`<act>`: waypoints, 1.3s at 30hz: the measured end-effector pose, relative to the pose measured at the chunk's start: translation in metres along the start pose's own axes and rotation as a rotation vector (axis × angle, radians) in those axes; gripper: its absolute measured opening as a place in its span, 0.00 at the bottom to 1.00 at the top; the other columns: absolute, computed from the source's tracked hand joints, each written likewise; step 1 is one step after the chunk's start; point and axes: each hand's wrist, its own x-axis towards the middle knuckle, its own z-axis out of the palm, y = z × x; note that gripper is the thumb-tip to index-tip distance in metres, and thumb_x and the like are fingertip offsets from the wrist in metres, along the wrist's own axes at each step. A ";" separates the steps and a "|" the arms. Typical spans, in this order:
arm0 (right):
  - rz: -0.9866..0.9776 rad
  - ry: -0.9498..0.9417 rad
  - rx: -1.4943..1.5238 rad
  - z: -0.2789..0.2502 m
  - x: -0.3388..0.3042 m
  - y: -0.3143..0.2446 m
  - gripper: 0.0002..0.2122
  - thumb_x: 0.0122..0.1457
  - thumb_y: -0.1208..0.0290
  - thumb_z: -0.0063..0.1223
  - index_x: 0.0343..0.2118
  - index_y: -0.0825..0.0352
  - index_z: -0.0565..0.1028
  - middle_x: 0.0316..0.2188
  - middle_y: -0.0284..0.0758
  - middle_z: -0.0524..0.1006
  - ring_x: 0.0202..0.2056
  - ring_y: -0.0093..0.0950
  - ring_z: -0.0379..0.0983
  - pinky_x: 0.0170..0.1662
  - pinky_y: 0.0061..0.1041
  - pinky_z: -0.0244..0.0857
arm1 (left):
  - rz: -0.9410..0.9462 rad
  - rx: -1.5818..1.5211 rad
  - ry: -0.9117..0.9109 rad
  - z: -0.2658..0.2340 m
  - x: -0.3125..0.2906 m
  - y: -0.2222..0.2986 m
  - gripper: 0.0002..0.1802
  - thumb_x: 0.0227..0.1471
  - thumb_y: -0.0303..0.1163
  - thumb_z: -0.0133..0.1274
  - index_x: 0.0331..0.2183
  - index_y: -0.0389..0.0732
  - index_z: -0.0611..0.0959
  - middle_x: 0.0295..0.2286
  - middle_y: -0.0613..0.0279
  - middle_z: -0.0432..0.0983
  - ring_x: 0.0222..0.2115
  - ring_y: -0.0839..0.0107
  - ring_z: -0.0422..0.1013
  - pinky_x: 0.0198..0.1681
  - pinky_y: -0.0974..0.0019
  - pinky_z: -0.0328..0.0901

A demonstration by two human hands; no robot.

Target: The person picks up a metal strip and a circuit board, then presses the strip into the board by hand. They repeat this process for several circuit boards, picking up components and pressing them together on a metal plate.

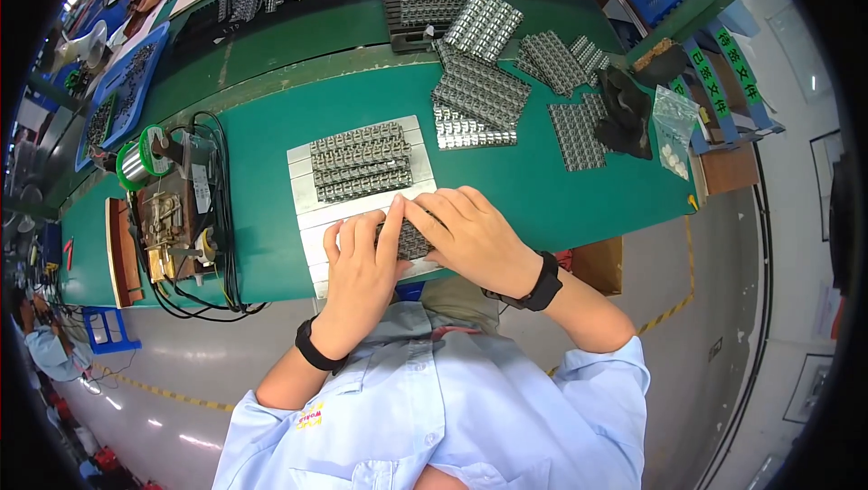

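Green matting covers the bench, and on it, in front of the person, lies a pale slatted plate. Both hands meet over the plate's near end. The left hand lies palm down, fingers bent, with its forefinger stretched up along the edge of a small grey metal block. The right hand covers the block from 3 o'clock, fingers curled loosely over its top; only a strip of the block shows between the two hands. Whether either hand truly grips it or just presses on it, I cannot tell. Each wrist wears a black band.

At 12 o'clock from the hands, on the far half of the plate, sits a flat stack of the same grey parts. Farther out, at 1 o'clock, more such parts lie in loose heaps, with a mesh-like sheet and a black glove at 2 o'clock. At 9 o'clock stands a wired fixture with a solder spool just behind it.
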 end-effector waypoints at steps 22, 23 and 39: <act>0.060 -0.339 0.311 -0.007 0.025 0.027 0.44 0.39 0.70 0.70 0.62 0.68 0.59 0.43 0.40 0.67 0.43 0.37 0.66 0.46 0.31 0.63 | -0.267 -0.289 0.060 -0.009 -0.028 -0.014 0.41 0.42 0.28 0.63 0.58 0.36 0.64 0.51 0.51 0.65 0.50 0.55 0.63 0.54 0.52 0.55; 0.061 -0.343 0.318 -0.009 0.025 0.027 0.44 0.40 0.70 0.69 0.62 0.68 0.59 0.42 0.40 0.67 0.42 0.38 0.66 0.46 0.31 0.63 | -0.317 -0.330 0.066 -0.008 -0.032 -0.014 0.40 0.44 0.27 0.63 0.58 0.36 0.64 0.50 0.50 0.67 0.50 0.55 0.64 0.53 0.54 0.57; -0.057 0.008 -0.031 -0.026 0.000 -0.012 0.26 0.50 0.68 0.59 0.54 0.68 0.69 0.49 0.43 0.71 0.50 0.37 0.70 0.47 0.30 0.67 | -0.745 -1.651 -0.085 -0.017 -0.017 -0.007 0.12 0.59 0.28 0.50 0.44 0.37 0.72 0.34 0.63 0.77 0.32 0.76 0.71 0.39 0.73 0.65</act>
